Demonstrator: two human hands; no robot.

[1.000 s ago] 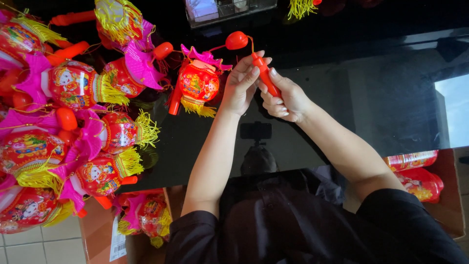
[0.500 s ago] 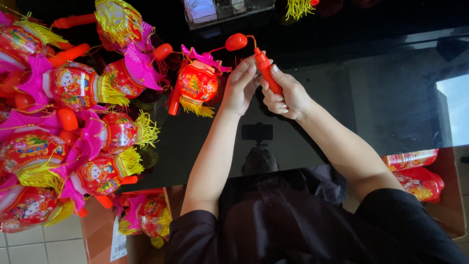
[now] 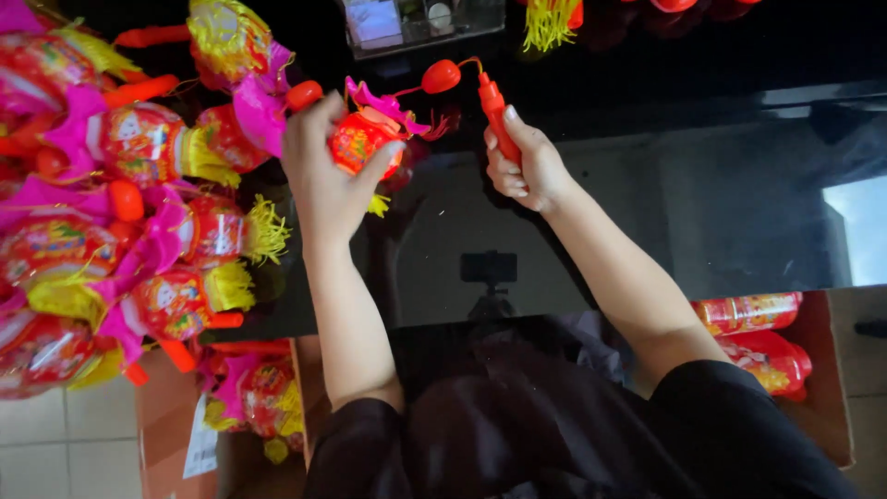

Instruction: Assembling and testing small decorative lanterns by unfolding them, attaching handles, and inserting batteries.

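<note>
The small red lantern, with its pink paper frill and yellow tassel, sits above the glossy black tabletop, cupped in the left hand, whose fingers curl round its body from the near side. A thin curved wire runs from the lantern's top past a red bulb-shaped knob to an orange-red handle stick. The right hand is closed in a fist round the lower end of that stick, thumb lying along it.

To do this step well, the person probably needs a light left-hand grip, since the lantern's foil body looks easy to crush, and a firm hold on the stick so the wire does not twist. Keeping the tassel and frill free of the fingers would likely avoid snagging.

To the left lies a crowded heap of finished lanterns in red, pink and yellow. Cardboard boxes stand below the table edge: one at the left with more lanterns, one at the right holding red packets.
</note>
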